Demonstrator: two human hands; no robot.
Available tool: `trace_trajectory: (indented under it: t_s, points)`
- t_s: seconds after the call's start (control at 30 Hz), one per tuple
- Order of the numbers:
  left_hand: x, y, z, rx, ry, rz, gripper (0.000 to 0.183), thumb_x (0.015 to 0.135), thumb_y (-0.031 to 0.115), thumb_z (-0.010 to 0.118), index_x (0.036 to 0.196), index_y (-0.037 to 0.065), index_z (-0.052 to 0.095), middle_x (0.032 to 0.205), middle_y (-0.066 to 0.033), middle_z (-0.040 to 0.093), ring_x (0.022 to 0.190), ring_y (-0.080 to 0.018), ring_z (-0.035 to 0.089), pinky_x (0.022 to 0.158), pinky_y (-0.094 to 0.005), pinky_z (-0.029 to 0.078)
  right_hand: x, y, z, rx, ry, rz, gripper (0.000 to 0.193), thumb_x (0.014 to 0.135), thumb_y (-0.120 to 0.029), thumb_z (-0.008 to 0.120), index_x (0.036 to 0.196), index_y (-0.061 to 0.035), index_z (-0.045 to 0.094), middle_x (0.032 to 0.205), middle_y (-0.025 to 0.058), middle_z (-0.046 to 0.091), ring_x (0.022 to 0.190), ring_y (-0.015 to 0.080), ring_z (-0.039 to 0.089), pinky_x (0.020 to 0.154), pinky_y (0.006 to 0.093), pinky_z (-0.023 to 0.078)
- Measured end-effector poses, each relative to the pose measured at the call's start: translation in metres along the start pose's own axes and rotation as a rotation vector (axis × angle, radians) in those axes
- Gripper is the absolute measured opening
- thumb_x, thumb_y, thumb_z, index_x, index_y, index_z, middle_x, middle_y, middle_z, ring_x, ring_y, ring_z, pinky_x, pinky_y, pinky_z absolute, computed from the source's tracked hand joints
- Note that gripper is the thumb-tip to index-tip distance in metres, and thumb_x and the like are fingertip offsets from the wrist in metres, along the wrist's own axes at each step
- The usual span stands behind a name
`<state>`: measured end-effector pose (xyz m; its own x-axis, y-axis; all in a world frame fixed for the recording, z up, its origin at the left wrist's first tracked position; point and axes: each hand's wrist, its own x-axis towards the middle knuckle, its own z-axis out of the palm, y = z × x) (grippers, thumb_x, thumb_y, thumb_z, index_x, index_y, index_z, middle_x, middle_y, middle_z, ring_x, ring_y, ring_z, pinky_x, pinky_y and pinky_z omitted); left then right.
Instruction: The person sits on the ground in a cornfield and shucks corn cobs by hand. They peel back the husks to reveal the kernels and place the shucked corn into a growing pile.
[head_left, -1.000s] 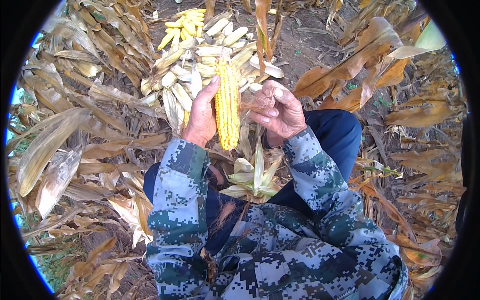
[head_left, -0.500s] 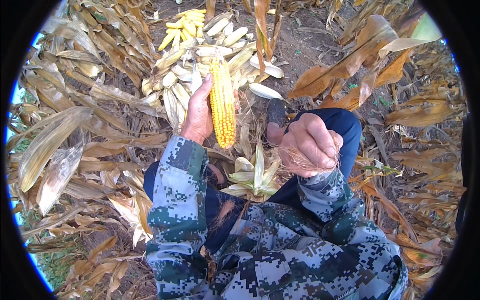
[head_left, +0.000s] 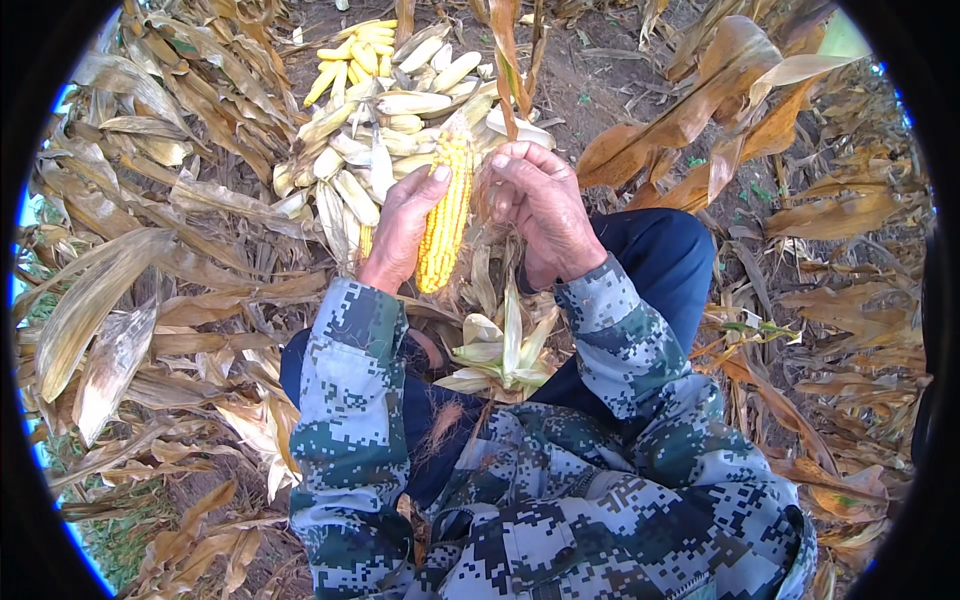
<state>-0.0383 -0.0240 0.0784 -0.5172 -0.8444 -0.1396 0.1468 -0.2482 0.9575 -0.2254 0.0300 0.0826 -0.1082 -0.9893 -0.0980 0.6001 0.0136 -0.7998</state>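
My left hand [head_left: 402, 228] is closed round a husked ear of corn [head_left: 447, 220], its thumb lying along the yellow kernels. The ear tilts, its upper end pointing away from me. Close to the right side of the ear, my right hand [head_left: 545, 210] is pinched, with reddish-brown corn silk [head_left: 482, 195] at its fingertips. A few strands of silk run between that hand and the ear. Peeled pale-green husk leaves [head_left: 508, 345] lie spread between my legs, below the ear.
Ahead lies a pile of ears still in pale husks [head_left: 352, 195], with bare yellow ears [head_left: 352, 55] beyond it. A dry cornstalk [head_left: 508, 70] rises beside the pile. Broad brown leaves [head_left: 690, 130] hang at right, and dry leaves [head_left: 150, 270] cover the left.
My right hand has moved up and left from above my right knee to beside the ear, turning as it went. The ear stays in my left hand, tilted slightly more.
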Motion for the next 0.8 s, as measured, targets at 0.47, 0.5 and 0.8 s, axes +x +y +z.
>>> trace_trajectory:
  t_s: [0.47, 0.5, 0.8]
  points:
    - [0.007, -0.014, 0.003, 0.708, 0.181, 0.385, 0.041, 0.089, 0.033, 0.078, 0.112, 0.000, 0.069, 0.098, -0.0155, 0.067, 0.089, -0.0291, 0.066, 0.081, -0.0393, 0.052, 0.010, 0.011, -0.006, -0.419, 0.097, -0.142, 0.010, 0.093, -0.007, 0.071, 0.096, 0.0023, 0.069, 0.074, 0.0036, 0.069, 0.058, 0.0072, 0.062, 0.053, 0.0229, 0.051]
    - [0.006, -0.013, 0.002, 0.725, 0.183, 0.382, 0.041, 0.088, 0.032, 0.078, 0.112, 0.000, 0.069, 0.099, -0.0161, 0.067, 0.090, -0.0311, 0.066, 0.081, -0.0404, 0.052, 0.011, 0.011, -0.006, -0.436, 0.097, -0.137, 0.010, 0.093, -0.007, 0.071, 0.096, 0.0027, 0.069, 0.074, 0.0037, 0.069, 0.058, 0.0072, 0.062, 0.053, 0.0229, 0.051]
    - [0.002, -0.009, 0.000, 0.857, 0.179, 0.440, 0.042, 0.086, 0.030, 0.080, 0.114, 0.001, 0.069, 0.103, -0.0172, 0.067, 0.093, -0.0348, 0.067, 0.083, -0.0423, 0.053, 0.021, 0.017, -0.011, -0.411, 0.079, -0.092, 0.008, 0.086, -0.004, 0.071, 0.089, 0.0019, 0.066, 0.072, 0.0024, 0.067, 0.057, 0.0064, 0.060, 0.052, 0.0225, 0.049]
